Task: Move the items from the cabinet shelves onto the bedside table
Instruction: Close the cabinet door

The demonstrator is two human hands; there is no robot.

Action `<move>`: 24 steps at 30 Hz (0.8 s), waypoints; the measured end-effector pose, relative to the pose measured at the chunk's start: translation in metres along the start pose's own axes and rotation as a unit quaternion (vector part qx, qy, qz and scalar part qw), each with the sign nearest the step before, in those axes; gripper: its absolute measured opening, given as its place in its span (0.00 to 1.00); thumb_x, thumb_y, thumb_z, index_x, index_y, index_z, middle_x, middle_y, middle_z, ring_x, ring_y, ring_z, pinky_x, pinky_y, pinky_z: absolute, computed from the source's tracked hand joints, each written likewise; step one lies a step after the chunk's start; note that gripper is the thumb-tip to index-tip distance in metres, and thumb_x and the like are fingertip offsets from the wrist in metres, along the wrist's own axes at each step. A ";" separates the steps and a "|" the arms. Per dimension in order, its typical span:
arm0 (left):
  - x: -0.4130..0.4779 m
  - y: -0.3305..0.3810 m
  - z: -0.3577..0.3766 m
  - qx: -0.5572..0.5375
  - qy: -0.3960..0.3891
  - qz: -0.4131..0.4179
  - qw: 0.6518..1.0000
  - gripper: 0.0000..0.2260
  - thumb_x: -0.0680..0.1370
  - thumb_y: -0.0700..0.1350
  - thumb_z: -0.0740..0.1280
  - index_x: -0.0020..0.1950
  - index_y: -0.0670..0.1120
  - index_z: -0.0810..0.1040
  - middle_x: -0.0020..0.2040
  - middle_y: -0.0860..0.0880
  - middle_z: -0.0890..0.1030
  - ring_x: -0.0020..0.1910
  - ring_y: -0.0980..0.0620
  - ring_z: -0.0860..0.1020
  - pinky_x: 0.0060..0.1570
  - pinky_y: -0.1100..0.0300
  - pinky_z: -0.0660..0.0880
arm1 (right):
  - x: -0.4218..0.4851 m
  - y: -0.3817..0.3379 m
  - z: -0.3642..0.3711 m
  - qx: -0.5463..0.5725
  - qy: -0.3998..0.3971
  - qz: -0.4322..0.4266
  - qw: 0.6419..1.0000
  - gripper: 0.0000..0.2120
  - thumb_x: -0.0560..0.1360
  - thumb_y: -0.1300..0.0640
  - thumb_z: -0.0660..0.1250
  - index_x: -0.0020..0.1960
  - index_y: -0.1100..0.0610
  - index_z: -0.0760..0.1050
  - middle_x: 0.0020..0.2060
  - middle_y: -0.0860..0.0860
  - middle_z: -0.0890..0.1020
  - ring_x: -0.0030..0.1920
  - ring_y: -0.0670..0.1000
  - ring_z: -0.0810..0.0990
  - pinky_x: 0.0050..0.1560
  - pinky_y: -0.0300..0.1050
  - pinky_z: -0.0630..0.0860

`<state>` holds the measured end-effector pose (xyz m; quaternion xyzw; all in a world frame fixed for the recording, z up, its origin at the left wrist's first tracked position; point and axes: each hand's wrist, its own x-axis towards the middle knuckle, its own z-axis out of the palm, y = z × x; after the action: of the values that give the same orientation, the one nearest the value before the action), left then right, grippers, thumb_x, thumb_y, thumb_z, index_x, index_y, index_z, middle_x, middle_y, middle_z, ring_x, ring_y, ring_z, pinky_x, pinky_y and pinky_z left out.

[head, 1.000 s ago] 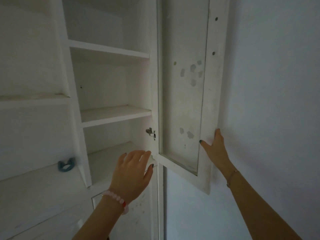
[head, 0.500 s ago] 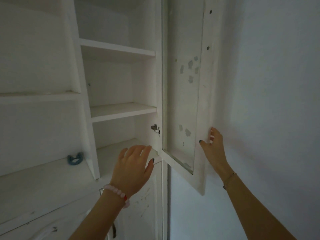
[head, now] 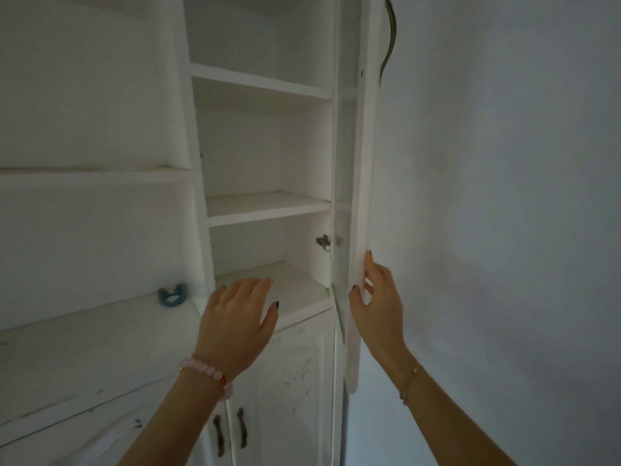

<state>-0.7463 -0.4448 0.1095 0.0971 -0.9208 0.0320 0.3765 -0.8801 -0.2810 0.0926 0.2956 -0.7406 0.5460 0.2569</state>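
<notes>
Well to the left of the left hand, a small blue item (head: 172,295) lies on the wide lower shelf (head: 84,344) of the white cabinet, close against the upright divider (head: 198,210). The left hand (head: 237,326) is raised in front of the cabinet's open compartment, fingers spread and loose, grasping nothing; a pink bead bracelet (head: 210,376) circles its wrist. Above and beyond that hand, 3 shelves (head: 265,205) of the compartment show bare white boards. Below the hand are 2 lower doors with dark handles (head: 241,432). Between the hands, a metal hinge (head: 323,242) sits on the compartment's right wall. The right hand (head: 378,306) grasps the edge of the open cabinet door (head: 358,196), thumb on the near face and fingers wrapped round the far side. Right of it is a plain wall (head: 504,196).
</notes>
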 end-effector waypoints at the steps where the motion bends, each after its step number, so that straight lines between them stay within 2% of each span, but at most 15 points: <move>1: -0.002 -0.007 -0.002 0.003 0.006 -0.007 1.000 0.19 0.74 0.50 0.56 0.53 0.41 0.79 0.46 0.45 0.83 0.42 0.45 0.81 0.43 0.50 0.78 | -0.003 -0.004 0.010 0.005 -0.009 -0.008 1.000 0.28 0.75 0.65 0.63 0.73 0.56 0.59 0.63 0.50 0.72 0.58 0.48 0.74 0.59 0.40 0.72; 3: -0.006 -0.019 -0.006 0.021 0.018 -0.021 0.999 0.19 0.74 0.50 0.56 0.52 0.41 0.80 0.45 0.45 0.83 0.41 0.45 0.82 0.43 0.48 0.77 | -0.010 -0.014 0.032 0.032 -0.047 -0.020 0.998 0.28 0.76 0.65 0.62 0.73 0.54 0.59 0.66 0.44 0.67 0.65 0.47 0.70 0.64 0.40 0.69; 5: -0.012 -0.032 -0.010 0.032 0.021 -0.033 0.999 0.19 0.74 0.50 0.56 0.51 0.40 0.80 0.44 0.44 0.83 0.40 0.44 0.82 0.43 0.48 0.77 | -0.014 -0.024 0.057 0.052 -0.106 -0.037 0.992 0.28 0.77 0.64 0.61 0.74 0.54 0.55 0.68 0.42 0.62 0.69 0.43 0.63 0.67 0.31 0.60; 7: -0.019 -0.048 -0.013 0.035 0.014 -0.046 0.998 0.19 0.74 0.50 0.55 0.52 0.40 0.80 0.45 0.44 0.83 0.41 0.44 0.82 0.43 0.49 0.77 | -0.015 -0.031 0.085 0.044 -0.164 -0.057 0.984 0.30 0.78 0.64 0.60 0.75 0.55 0.52 0.71 0.44 0.59 0.70 0.42 0.58 0.65 0.24 0.52; 10: -0.032 -0.077 -0.018 0.052 0.004 -0.074 0.996 0.20 0.75 0.51 0.55 0.54 0.41 0.79 0.46 0.44 0.83 0.43 0.44 0.82 0.44 0.49 0.77 | -0.010 -0.038 0.125 0.007 -0.232 -0.075 0.970 0.33 0.77 0.60 0.61 0.76 0.54 0.47 0.75 0.49 0.56 0.73 0.47 0.56 0.68 0.33 0.51; 13: -0.046 -0.104 -0.025 0.068 -0.006 -0.102 0.992 0.20 0.75 0.51 0.55 0.55 0.42 0.79 0.48 0.45 0.82 0.44 0.44 0.81 0.45 0.49 0.77 | -0.001 -0.041 0.155 -0.032 -0.278 -0.092 0.956 0.34 0.78 0.58 0.60 0.76 0.55 0.43 0.76 0.49 0.50 0.75 0.49 0.49 0.69 0.35 0.46; 21: -0.074 -0.148 -0.033 0.093 -0.011 -0.133 0.987 0.19 0.75 0.51 0.56 0.54 0.42 0.80 0.47 0.46 0.82 0.44 0.45 0.81 0.46 0.50 0.77 | 0.015 -0.044 0.196 -0.105 -0.242 -0.145 0.954 0.37 0.77 0.60 0.62 0.75 0.57 0.41 0.76 0.51 0.45 0.75 0.50 0.43 0.73 0.45 0.51; 22: -0.076 -0.150 -0.033 0.094 -0.012 -0.136 0.986 0.19 0.75 0.51 0.56 0.54 0.42 0.80 0.47 0.46 0.82 0.44 0.45 0.81 0.46 0.50 0.77 | 0.015 -0.043 0.197 -0.107 -0.230 -0.154 0.955 0.37 0.77 0.61 0.63 0.75 0.58 0.42 0.76 0.51 0.46 0.75 0.50 0.44 0.73 0.45 0.52; 24: -0.079 -0.152 -0.032 0.096 -0.016 -0.139 0.986 0.19 0.75 0.51 0.56 0.54 0.42 0.80 0.47 0.46 0.83 0.44 0.45 0.81 0.46 0.49 0.78 | 0.015 -0.042 0.194 -0.083 -0.179 -0.176 0.964 0.32 0.76 0.63 0.63 0.75 0.58 0.51 0.75 0.52 0.54 0.74 0.51 0.52 0.71 0.46 0.58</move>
<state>-0.6386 -0.5777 0.0753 0.2602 -0.8971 0.0656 0.3511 -0.8717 -0.4791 0.0785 0.4917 -0.7539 0.3667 0.2353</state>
